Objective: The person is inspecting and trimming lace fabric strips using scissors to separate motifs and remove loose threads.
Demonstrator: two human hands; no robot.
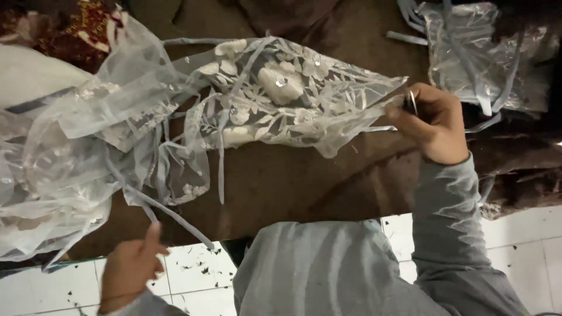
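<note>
A sheer white lace fabric [275, 93] with embroidered flowers lies stretched across a brown table [281, 181]. My right hand [433, 120] grips small metal scissors [411, 102] at the fabric's right corner, blades against its edge. Low at the left, my left hand [132, 269] hangs below the table edge with fingers curled and thumb up. It holds nothing that I can see. Thin fabric strips [170, 213] dangle just above it.
A bunched heap of pale netting [52, 164] covers the table's left side. Another pile of lace and cut strips [480, 52] lies at the top right. White floor tiles [193, 281] with dark scraps show below. Grey clothing [328, 269] fills the bottom middle.
</note>
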